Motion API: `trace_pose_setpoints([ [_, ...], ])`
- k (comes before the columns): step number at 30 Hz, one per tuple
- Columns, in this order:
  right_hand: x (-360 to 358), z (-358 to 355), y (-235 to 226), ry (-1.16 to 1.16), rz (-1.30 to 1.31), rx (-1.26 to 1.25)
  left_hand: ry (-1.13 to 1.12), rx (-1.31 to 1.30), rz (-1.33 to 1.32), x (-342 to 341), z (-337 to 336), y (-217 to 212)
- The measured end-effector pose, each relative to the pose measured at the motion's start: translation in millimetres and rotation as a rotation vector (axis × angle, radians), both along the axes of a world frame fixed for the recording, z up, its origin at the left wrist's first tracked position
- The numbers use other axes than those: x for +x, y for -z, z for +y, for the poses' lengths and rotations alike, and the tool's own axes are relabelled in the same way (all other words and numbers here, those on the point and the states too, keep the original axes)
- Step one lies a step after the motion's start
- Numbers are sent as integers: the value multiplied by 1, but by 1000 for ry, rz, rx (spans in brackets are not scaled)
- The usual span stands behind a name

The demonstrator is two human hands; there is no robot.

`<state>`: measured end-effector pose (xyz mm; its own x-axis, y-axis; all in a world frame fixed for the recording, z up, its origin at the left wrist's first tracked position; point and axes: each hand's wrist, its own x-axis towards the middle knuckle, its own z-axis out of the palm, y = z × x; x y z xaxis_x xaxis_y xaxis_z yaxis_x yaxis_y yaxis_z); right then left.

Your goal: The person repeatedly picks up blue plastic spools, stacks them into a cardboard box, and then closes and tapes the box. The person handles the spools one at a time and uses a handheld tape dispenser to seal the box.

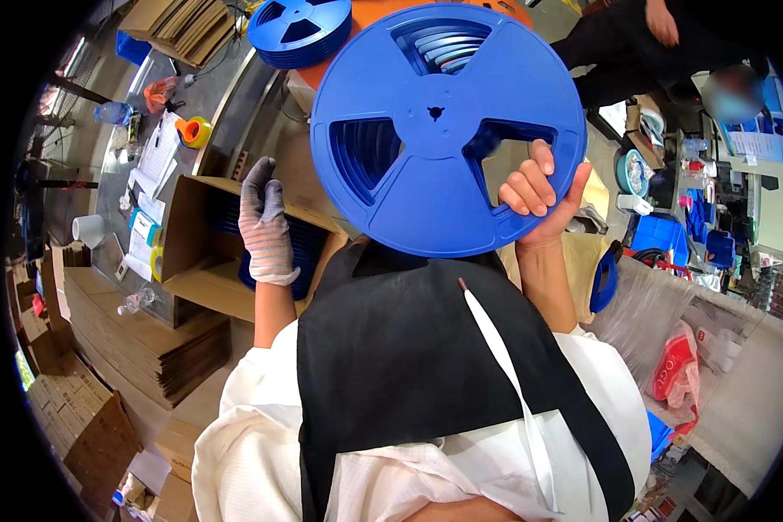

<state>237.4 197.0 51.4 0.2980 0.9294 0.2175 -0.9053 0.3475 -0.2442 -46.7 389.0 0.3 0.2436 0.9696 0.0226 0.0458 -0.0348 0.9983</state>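
Note:
A large blue plastic reel (444, 204) faces me in front of my chest. Through its windows more blue discs show stacked behind it. My right hand (539, 200), bare, grips it at the lower right, with fingers curled through a window and the thumb by the rim. My left hand (267, 222) wears a grey-and-orange striped glove and is raised left of the reel, apart from it. Its fingers point up, stretched out, holding nothing. Beside and behind that hand is an open cardboard box (213, 291) with blue reels (306, 248) inside.
Another stack of blue reels (296, 48) sits on an orange surface at the top. Left are a metal table with papers (157, 157) and an orange tape roll (194, 132), and flattened cartons (130, 326). A person in dark clothes (613, 52) is at upper right; a wrapped surface (644, 317) lies right.

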Motion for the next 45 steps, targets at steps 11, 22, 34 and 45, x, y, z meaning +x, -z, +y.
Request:
trace_pose_setpoints([
  [11,-19,13,-13,-14,-174,-93,212,471,395,55,-10,-22],
  [22,-70,34,-35,-115,-603,-605,367,-568,-97,84,-29,-9],
  [34,-48,20,-6,86,-323,-676,586,-739,-1444,-1,-1,-37],
  [45,-42,12,1,19,-263,-285,251,-753,-1394,-55,16,26],
])
